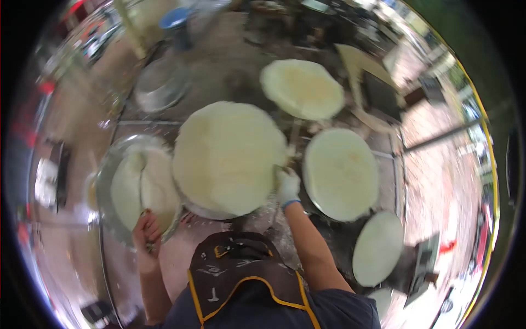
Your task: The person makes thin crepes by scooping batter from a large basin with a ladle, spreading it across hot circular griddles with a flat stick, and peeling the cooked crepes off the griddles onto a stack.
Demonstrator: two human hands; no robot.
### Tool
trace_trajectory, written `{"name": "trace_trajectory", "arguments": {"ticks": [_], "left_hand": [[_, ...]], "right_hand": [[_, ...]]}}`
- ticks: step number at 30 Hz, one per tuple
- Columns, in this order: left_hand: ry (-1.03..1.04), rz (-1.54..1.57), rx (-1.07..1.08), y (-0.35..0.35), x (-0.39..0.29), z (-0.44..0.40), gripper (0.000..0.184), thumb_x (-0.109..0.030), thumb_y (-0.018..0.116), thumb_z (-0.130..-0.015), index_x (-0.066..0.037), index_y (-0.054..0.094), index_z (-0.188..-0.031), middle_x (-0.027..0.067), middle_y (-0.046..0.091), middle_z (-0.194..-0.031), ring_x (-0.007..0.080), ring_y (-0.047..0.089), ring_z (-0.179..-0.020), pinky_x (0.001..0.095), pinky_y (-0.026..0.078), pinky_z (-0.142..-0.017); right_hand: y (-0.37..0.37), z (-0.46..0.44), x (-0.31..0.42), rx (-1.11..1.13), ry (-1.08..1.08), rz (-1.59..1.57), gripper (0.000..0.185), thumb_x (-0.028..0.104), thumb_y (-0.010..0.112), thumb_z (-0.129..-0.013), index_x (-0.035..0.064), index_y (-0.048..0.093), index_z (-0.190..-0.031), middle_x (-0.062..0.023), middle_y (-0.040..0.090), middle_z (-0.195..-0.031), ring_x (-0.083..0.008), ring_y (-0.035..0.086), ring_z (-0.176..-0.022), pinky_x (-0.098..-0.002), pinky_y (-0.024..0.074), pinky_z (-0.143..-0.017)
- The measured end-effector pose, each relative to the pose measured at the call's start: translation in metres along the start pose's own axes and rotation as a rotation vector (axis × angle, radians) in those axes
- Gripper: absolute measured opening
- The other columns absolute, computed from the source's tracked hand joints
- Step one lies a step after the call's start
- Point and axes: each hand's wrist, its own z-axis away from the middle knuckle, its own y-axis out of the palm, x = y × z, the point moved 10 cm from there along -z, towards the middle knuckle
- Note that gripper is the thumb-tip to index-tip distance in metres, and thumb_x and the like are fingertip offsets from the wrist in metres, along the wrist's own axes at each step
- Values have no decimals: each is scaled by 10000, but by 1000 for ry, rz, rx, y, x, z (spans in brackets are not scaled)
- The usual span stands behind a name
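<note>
My bare left hand is closed round the handle of a ladle. The ladle's head rests in pale batter inside a wide metal bowl. A white glove covers my right hand, which is at the right edge of a big round pancake on a round griddle. Its fingers look closed on a small dark, flat piece, too blurred to name. To its right lies another large round pancake.
Farther off is one more pancake, and at lower right another pale round. A metal basin stands behind the batter bowl, near a blue bucket. A dark box stands at the right.
</note>
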Motion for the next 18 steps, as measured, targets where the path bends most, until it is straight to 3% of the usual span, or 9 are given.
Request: {"name": "trace_trajectory", "arguments": {"ticks": [3, 6, 9, 11, 14, 18], "left_hand": [[-81, 10, 66, 19, 39, -3, 104, -78, 381, -981, -1, 448, -998, 4, 350, -667, 52, 330, -437, 191, 296, -335], [-138, -5, 142, 51, 80, -6, 132, -79, 357, -990, 21, 441, -1002, 15, 353, -686, 58, 342, -448, 200, 321, -356], [-236, 11, 220, 81, 125, -3, 196, -91, 354, -993, 59, 447, -1079, 25, 361, -702, 70, 354, -460, 216, 341, -376], [-284, 28, 231, 99, 152, 4, 217, -93, 361, -991, 67, 447, -1110, 24, 364, -702, 73, 355, -460, 217, 340, -376], [-335, 29, 230, 122, 184, 15, 231, -94, 373, -987, 69, 448, -1133, 23, 366, -702, 75, 353, -455, 215, 336, -371], [-327, -37, 184, 138, 202, 24, 221, -88, 387, -976, 63, 452, -1125, 21, 366, -699, 76, 346, -448, 215, 332, -365]], "right_hand": [[-47, -23, 20, -16, 21, 228, 291, 229, 645, -830, -19, 669, -981, -57, 656, -862, -131, 575, -788, -276, 468, -703], [-137, -11, 103, -150, -75, 188, 309, 245, 693, -804, 9, 656, -999, -6, 620, -750, -98, 544, -662, -255, 449, -579], [-261, -10, 124, -264, -180, -143, 376, 255, 682, -818, -34, 636, -1054, -79, 668, -877, -135, 595, -780, -286, 481, -697], [-337, 0, 130, -535, -129, -3, 358, 231, 666, -830, -43, 633, -1056, -79, 668, -880, -141, 596, -771, -284, 481, -697], [-400, -35, 70, -580, 4, -37, 365, 226, 667, -817, -35, 632, -1070, -108, 677, -885, -174, 617, -790, -303, 483, -714], [-423, -26, 70, -627, 24, 332, 394, 245, 676, -797, -17, 631, -1087, -151, 682, -903, -232, 641, -819, -334, 485, -741]]}}
